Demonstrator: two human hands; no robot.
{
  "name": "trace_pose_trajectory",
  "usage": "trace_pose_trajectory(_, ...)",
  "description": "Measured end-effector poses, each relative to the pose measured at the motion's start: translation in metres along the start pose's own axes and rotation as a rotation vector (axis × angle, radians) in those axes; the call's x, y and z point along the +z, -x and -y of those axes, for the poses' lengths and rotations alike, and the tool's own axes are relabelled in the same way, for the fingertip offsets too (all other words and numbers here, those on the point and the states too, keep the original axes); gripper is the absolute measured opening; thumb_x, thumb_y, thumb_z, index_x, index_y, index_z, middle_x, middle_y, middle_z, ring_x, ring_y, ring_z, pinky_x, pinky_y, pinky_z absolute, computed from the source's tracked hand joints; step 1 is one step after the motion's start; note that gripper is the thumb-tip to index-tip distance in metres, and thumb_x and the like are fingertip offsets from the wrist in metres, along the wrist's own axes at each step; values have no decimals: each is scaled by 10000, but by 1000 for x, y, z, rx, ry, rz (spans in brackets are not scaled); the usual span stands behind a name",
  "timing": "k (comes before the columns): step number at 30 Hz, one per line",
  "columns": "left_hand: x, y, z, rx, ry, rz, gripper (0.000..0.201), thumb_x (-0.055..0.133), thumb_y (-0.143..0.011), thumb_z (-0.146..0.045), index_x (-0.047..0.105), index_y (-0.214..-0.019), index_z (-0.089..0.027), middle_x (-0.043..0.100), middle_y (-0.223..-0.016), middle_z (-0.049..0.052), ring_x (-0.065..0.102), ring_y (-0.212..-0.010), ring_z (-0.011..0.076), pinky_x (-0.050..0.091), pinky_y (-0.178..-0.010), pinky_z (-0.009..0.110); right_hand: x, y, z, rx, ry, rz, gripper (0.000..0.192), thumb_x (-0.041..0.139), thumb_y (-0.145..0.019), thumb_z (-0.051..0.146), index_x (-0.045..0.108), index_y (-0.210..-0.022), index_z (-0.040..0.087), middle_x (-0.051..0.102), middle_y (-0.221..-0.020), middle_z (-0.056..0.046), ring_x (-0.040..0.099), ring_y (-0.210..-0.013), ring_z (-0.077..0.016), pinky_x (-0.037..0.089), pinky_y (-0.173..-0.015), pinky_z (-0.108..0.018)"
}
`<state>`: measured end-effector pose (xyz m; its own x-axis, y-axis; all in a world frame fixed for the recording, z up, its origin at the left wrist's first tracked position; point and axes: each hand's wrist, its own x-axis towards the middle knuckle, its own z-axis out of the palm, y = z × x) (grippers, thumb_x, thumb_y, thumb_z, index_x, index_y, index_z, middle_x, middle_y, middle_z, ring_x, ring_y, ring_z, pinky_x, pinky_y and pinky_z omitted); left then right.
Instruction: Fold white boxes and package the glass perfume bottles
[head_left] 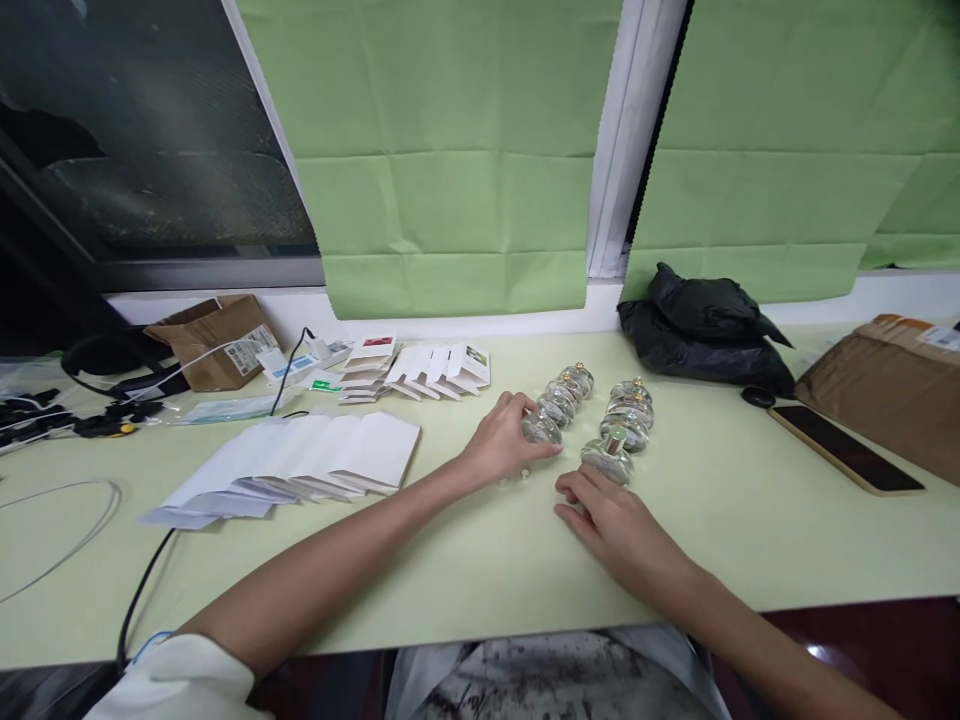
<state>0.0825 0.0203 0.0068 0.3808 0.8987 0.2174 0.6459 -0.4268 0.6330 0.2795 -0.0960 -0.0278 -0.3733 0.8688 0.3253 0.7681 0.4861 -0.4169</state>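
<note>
In the head view, the person's left forearm reaches in from the lower left, and the left hand (510, 440) is clamped on the nearest glass bottle (543, 429) of the left row, thumb on the near side. The right hand (604, 505) rests low on the desk (480, 580), loosely curled, thumb and fingers slightly apart, just before the front bottle (606, 462) of the right row. That bottle's neck points upward; the held bottle's neck direction is unclear. Both rows run away from the person, slanting slightly right.

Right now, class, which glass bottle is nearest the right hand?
The bottle at the near end of the right row, just beyond the right hand; those behind it and in the left row are farther off.
</note>
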Motion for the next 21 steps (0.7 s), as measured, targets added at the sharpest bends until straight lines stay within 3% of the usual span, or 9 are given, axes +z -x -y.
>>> trace_pose_trajectory(3,-11,5,3,-33,64,36,789,799,-765,-676,550,-1363,-226,627,-1327,130,677,-1051,275,517,-778,330,-4,-3,4,-32,2,41,175,512,-1054,164,621,-1168,239,655,-1084,-76,678,-866,-221,553,-760,-351)
trace_pose_trajectory(6,-36,23,14,-83,131,65,683,563,-938,-722,504,-1408,-230,631,-1351,145,700,-1013,250,521,-741,317,-9,-9,10,-111,31,109,294,493,-1067,159,601,-1319,267,639,-1171,-81,681,-934,-219,566,-781,-342)
trace_pose_trajectory(10,-57,56,28,-102,29,239,766,832,-744,-635,531,-1326,-238,679,-1161,70,678,-805,203,496,-652,294,-8,-17,14,-223,154,140,417,474,-1070,149,531,-1468,262,613,-1259,-115,668,-1039,-252,579,-815,-360)
trace_pose_trajectory(13,-50,68,33,-103,8,226,483,805,-807,-497,604,-1158,-234,683,-957,13,647,-752,189,459,-629,286,-3,-23,14,-259,200,145,434,455,-1077,152,507,-1497,247,613,-1264,-131,669,-1052,-261,590,-820,-373)
trace_pose_trajectory(16,-35,63,33,-65,21,192,215,701,-898,-401,624,-1004,-230,669,-849,-4,625,-737,186,437,-635,291,1,-27,13,-266,239,129,381,456,-1077,153,550,-1441,215,624,-1259,-144,675,-1078,-280,599,-852,-407)
trace_pose_trajectory(21,-22,39,34,19,-7,116,129,672,-908,-332,635,-959,-219,688,-855,11,624,-740,195,431,-656,308,6,-32,10,-234,329,102,268,492,-1078,197,603,-1318,157,638,-1269,-173,678,-1077,-309,596,-890,-461)
